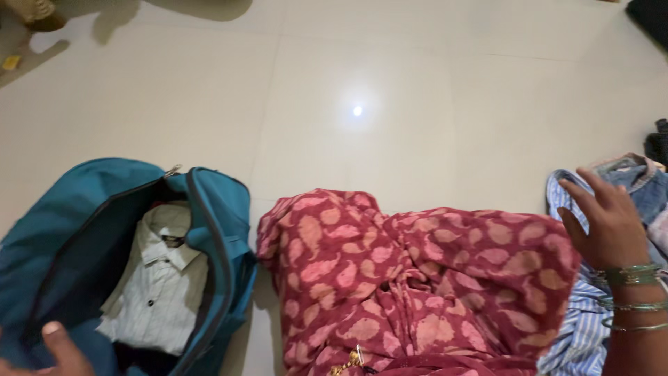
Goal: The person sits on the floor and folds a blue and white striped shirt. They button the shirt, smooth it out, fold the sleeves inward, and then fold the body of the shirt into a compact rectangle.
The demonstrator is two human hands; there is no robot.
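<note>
Your left hand (52, 351) is mostly cut off at the lower left corner of the frame — only a thumb and a bit of palm show, resting on the near edge of the teal bag (83, 230), so you cannot tell whether it is open or gripping the fabric. The bag lies unzipped in the lower left, and a folded white shirt (158, 289) with dark buttons sits inside it, collar toward the top; its lower end runs into shadow.

Your right hand (604, 221) is at the right edge, fingers spread and loose, holding nothing. Green bangles (632, 275) ring the wrist, and the forearm below runs out of the frame. The hand hovers over a blue striped cloth (581, 334), and a piece of denim (637, 177) lies just behind it — both are partly hidden and cropped by the frame.

Between the bag and that hand, your red patterned fabric (417, 278) covers the lower centre, its right edge just beside the open palm. The pale tiled floor (390, 76) fills the upper frame.
</note>
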